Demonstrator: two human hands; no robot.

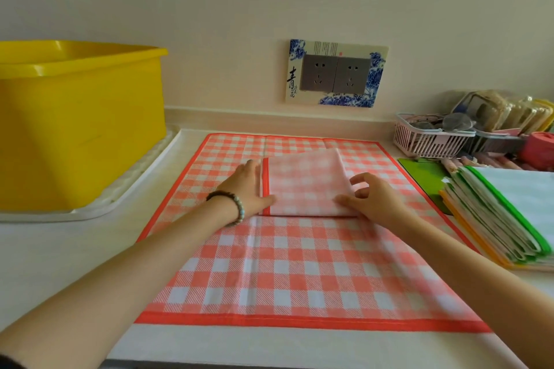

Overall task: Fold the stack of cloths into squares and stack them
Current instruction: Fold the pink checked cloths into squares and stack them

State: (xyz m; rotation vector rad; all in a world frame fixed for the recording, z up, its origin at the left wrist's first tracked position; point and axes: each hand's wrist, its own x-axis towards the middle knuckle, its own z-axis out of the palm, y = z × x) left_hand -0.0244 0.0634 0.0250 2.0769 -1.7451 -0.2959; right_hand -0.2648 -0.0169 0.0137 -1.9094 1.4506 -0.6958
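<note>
- Red-check folded cloth (305,183): lies flat on a bigger spread cloth (269,272) of the same check, which covers the tabletop (60,249) beneath it.
- Left hand (248,186): flat, fingers straight & together against the folded cloth's left red border, thumb on its near-left corner.
- Right hand (371,201): at its near-right corner, thumb on top, fingers curled at the right edge; looks like a light pinch on the fold.
- Handling, prob.: thin, light, soft, limp; holds a crease but layers can slide apart. Best taken at the corners/edges w/ both hands, palm smoothing the top.
- Stack of cloths (503,219), green & orange borders: to the right of the folded cloth.
- Yellow tub (81,129): far to its left.
</note>
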